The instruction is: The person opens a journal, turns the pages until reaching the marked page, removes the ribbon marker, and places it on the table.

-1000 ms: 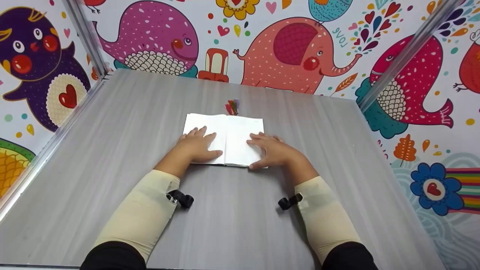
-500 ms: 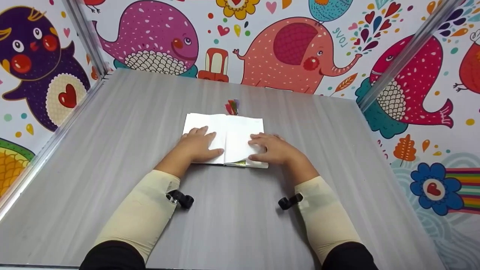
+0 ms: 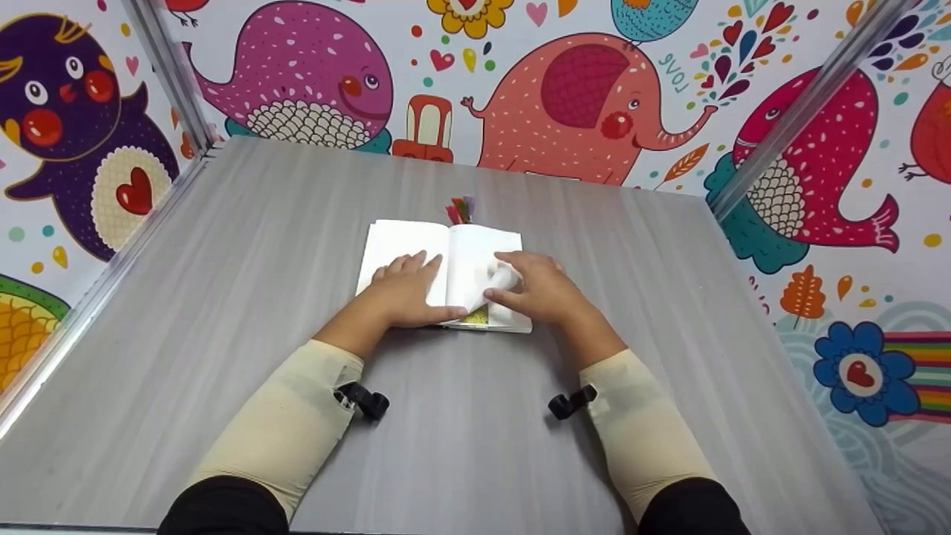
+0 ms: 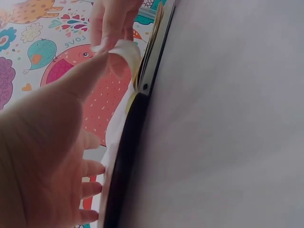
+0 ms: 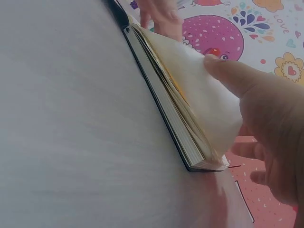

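Observation:
An open book (image 3: 416,241) with white pages and a dark cover (image 4: 130,156) lies in the middle of the grey table (image 3: 223,312). My left hand (image 3: 405,293) rests flat on the left page, fingers straight. My right hand (image 3: 531,286) pinches the near corner of the right page (image 3: 487,286) between thumb and fingers and curls it up and leftward. The lifted page (image 5: 199,90) bows above the page block (image 5: 183,137), and a yellow picture (image 3: 475,318) shows beneath it. The curled page (image 4: 126,52) also appears in the left wrist view.
Coloured bookmark ribbons (image 3: 461,210) stick out from the book's far edge. Cartoon-animal walls with metal posts (image 3: 167,74) close the table on the left, back and right. Bare grey tabletop lies all round the book.
My right hand has taken the right page's near corner and lifted it up and to the left, uncovering a yellow picture. My left hand shifted slightly right on the left page.

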{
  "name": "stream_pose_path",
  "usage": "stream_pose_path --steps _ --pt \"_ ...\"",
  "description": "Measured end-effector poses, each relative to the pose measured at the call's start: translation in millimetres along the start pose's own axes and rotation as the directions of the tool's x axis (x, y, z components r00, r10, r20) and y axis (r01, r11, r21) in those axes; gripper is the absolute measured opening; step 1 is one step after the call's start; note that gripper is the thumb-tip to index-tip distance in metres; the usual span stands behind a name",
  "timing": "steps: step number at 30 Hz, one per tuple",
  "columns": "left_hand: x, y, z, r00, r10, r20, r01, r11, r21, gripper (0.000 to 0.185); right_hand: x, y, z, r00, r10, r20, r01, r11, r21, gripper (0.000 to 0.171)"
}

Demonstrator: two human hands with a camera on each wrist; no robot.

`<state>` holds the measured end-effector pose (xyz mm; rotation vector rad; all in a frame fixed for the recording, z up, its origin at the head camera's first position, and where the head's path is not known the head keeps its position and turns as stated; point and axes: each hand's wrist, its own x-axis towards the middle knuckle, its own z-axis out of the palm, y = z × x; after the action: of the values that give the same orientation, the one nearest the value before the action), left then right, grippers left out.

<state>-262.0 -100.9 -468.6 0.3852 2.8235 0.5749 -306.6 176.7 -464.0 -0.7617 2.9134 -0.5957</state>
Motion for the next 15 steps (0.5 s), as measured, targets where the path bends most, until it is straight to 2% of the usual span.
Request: stream_pose_path --steps 3,8,15 --pt "0.1 2.6 2.2 1.0 -0.002 -0.015 0.002 1.0 -0.001 0.129 1 -3 1 0.998 -0.017 -0.056 0.016 1.0 -0.019 0.084" --pt "0.5 4.8 6.0 0.999 -0.007 -0.039 0.007 1.0 0.007 0.131 1 -12 3 0.991 -0.001 -0.137 -0.003 0.999 -0.033 0.09" --pt "0.7 8.7 8.5 0.998 -0.002 -0.067 0.004 1.0 0.017 0.134 1 -24 5 0.984 0.031 -0.178 -0.04 0.998 -0.045 0.094"
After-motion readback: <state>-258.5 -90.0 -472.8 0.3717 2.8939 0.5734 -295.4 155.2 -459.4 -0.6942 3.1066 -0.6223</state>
